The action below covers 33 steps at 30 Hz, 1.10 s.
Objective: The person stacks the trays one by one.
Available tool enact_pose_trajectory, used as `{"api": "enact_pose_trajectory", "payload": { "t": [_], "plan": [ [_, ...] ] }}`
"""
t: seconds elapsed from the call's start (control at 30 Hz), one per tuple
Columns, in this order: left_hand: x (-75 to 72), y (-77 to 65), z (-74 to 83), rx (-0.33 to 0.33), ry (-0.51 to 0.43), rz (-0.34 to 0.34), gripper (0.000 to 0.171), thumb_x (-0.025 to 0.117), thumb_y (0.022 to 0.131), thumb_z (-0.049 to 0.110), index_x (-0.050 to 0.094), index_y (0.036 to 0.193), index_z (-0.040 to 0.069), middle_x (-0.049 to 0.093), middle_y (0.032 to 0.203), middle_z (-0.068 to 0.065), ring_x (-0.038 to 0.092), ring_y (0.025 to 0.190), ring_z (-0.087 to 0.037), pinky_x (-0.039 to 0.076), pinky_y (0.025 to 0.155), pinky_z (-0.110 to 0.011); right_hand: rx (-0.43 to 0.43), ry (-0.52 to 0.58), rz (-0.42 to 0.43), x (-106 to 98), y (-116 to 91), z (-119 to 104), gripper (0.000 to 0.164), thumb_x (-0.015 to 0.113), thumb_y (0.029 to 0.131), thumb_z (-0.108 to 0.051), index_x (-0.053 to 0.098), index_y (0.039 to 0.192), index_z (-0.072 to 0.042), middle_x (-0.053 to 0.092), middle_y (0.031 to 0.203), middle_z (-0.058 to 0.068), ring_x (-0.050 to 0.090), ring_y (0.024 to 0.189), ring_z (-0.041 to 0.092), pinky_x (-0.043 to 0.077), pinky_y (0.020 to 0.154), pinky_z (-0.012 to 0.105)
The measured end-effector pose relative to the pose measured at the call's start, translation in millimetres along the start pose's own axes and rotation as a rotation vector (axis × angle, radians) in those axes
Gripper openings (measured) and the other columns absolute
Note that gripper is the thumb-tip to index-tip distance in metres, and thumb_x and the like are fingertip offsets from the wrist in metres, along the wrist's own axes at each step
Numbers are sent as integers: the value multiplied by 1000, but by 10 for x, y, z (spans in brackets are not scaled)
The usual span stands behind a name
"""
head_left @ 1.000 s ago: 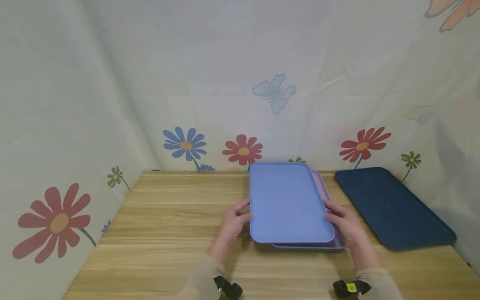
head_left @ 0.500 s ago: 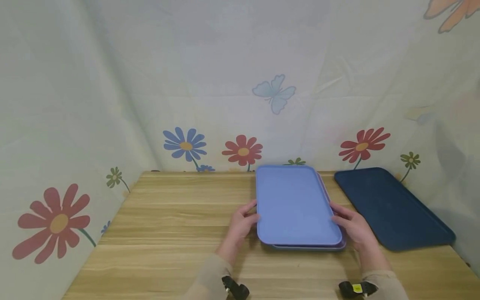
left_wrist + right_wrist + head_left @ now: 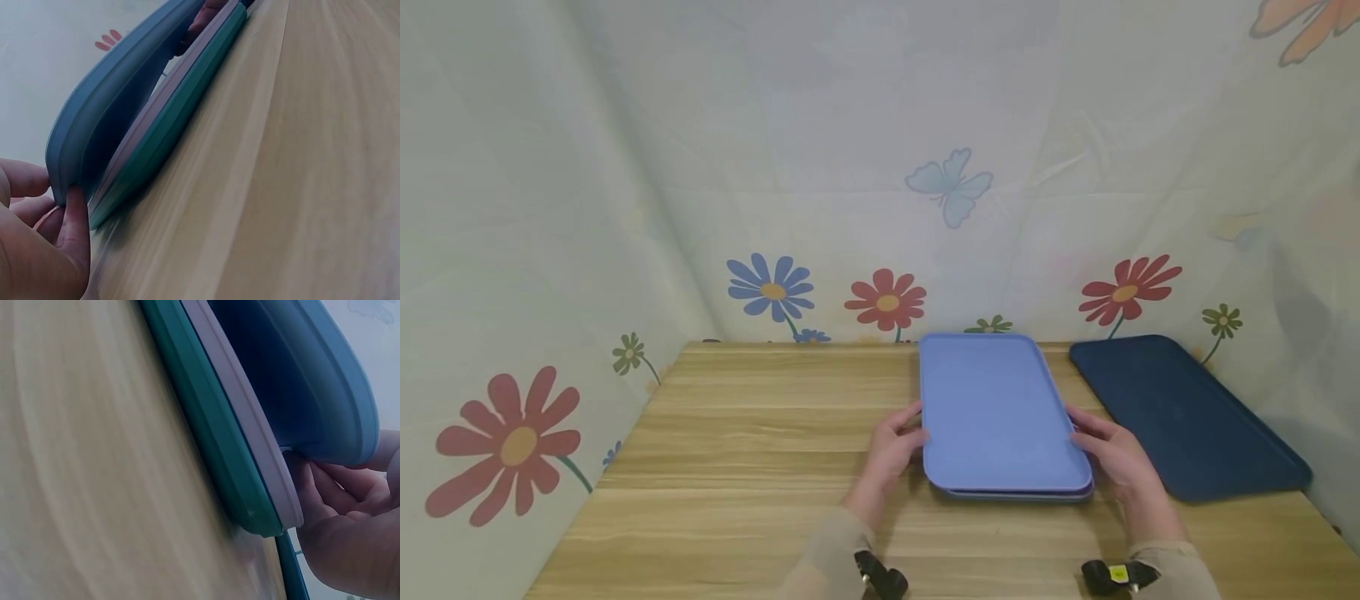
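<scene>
A light blue tray (image 3: 1000, 408) is held level between my two hands, above a small stack. My left hand (image 3: 891, 450) pinches its left edge, thumb on the rim and fingers beneath. On the opposite edge, my right hand (image 3: 1116, 458) grips in the same way. Below it lie a pink tray (image 3: 250, 419) and, under that, a green tray (image 3: 212, 431) on the table. Both wrist views show a gap between the blue tray (image 3: 94, 106) and the pink one (image 3: 156, 100). From the head view the blue tray hides most of the stack.
A dark navy tray (image 3: 1187, 417) lies at an angle on the right side of the wooden table (image 3: 760, 433). Behind and beside the table hangs a pale cloth (image 3: 820, 125) printed with flowers and butterflies.
Both hands have moved the blue tray to the right and slightly toward me, so it now covers nearly all of the pink tray. The navy tray stayed where it was.
</scene>
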State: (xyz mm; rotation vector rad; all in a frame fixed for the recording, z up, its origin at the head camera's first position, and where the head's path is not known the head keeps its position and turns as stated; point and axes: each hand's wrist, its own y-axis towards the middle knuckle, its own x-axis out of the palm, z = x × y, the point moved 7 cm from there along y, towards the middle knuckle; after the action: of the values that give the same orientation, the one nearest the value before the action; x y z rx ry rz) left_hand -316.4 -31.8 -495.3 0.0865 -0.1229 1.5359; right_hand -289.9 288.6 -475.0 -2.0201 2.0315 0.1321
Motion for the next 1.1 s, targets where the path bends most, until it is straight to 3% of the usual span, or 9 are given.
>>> {"api": "enact_pose_trajectory", "payload": {
  "t": [0.53, 1.1],
  "plan": [
    [95, 14, -28, -20, 25, -17, 51, 67, 85, -7, 58, 134, -1, 61, 128, -22, 62, 92, -15, 57, 81, -31, 43, 98, -10, -61, 63, 114, 60, 57, 97, -2, 30, 150, 6, 26, 156, 26, 27, 140, 35, 44, 82, 8],
    [121, 68, -78, -67, 75, -9, 51, 69, 85, -5, 60, 135, 4, 59, 130, -18, 57, 93, -17, 56, 83, -31, 72, 118, -15, -85, 86, 158, 61, 57, 97, 1, 28, 151, 5, 23, 157, 27, 23, 142, 37, 43, 81, 8]
  ]
}}
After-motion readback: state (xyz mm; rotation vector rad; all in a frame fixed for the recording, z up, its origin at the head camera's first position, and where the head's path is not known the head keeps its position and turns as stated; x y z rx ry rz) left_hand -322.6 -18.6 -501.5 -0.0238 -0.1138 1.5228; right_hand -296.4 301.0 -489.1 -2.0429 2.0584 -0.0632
